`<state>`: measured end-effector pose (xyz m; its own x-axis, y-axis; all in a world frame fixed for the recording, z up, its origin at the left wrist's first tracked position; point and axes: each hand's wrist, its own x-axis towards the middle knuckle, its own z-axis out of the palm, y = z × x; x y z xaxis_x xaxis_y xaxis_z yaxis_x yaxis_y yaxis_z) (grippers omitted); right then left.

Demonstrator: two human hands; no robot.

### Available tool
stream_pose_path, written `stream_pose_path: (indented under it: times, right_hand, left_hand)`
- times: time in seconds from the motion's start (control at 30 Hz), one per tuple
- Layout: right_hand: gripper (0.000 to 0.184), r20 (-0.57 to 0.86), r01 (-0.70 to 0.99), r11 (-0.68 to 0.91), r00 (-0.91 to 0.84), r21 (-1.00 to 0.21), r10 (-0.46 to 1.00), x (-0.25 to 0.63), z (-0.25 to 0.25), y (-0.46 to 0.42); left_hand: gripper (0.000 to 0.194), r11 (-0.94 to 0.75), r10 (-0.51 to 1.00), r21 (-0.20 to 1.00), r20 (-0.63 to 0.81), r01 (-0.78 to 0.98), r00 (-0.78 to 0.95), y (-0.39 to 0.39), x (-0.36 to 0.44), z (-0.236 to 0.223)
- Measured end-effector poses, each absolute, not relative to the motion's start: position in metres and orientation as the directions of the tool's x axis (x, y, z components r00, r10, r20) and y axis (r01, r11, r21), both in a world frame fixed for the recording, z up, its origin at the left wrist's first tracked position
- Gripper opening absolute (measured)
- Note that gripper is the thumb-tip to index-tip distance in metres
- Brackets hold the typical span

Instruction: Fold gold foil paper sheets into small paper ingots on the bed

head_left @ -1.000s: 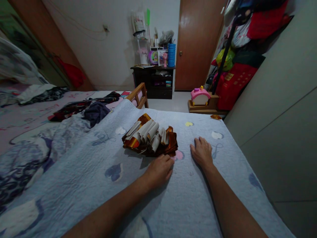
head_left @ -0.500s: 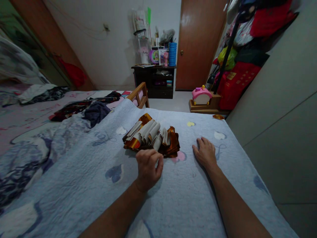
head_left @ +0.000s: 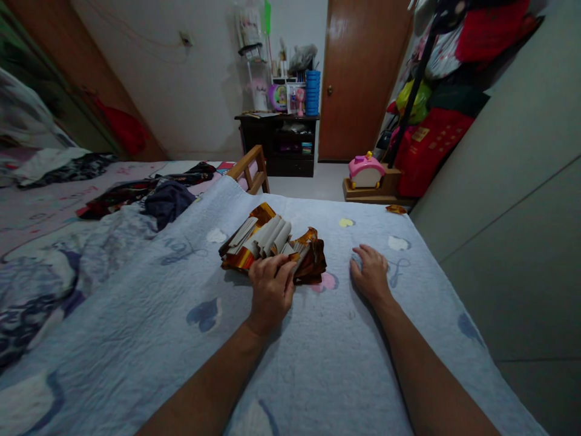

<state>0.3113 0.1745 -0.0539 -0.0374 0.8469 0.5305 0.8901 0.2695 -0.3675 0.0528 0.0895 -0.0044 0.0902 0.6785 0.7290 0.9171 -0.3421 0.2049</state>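
Left hand (head_left: 271, 289) forward to bundle (head_left: 271, 235) edge

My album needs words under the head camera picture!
Left hand at a pile of shiny wrappers, right hand on the blue bedspread.

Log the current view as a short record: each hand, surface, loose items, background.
Left hand: fingers at near side of shiny brown-gold and white wrapper pile; grip unclear
Right hand: palm down, holding nothing visible
Surface: light-blue heart-patterned cloth
Far right corner: small shiny brown-gold wrapper
Background: brown wooden door, pink-and-white toy
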Motion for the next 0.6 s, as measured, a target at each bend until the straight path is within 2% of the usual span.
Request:
stream_pose_path:
  times: [0.1,0.17,0.4,0.5,0.6]
  right_hand:
    - [0.026,0.661,0.733,0.523,-0.133,-0.436,0.738,0.302,-0.038,0.169]
    - [0.027,0.703,0.665,0.611,-0.178,-0.430,0.689,0.292,-0.026,0.161]
    - [0.050,0.645,0.583,0.723,-0.399,-0.370,0.652,0.262,-0.012,0.138]
    - [0.051,0.628,0.576,0.749,-0.459,-0.328,0.629,0.258,-0.014,0.137]
    - [0.049,0.588,0.591,0.746,-0.498,-0.307,0.637,0.256,-0.016,0.136]
  left_hand:
    - [0.021,-0.316,0.647,0.169,0.758,0.934,0.082,0.086,0.056,-0.003]
    - [0.021,-0.332,0.641,0.158,0.761,0.930,0.100,0.083,0.058,-0.004]
    - [0.024,-0.528,0.669,0.182,0.691,0.830,0.274,0.081,0.060,-0.011]
    - [0.025,-0.535,0.678,0.193,0.679,0.823,0.281,0.081,0.061,-0.010]
    - [0.023,-0.471,0.695,0.178,0.678,0.864,0.240,0.080,0.061,-0.008]
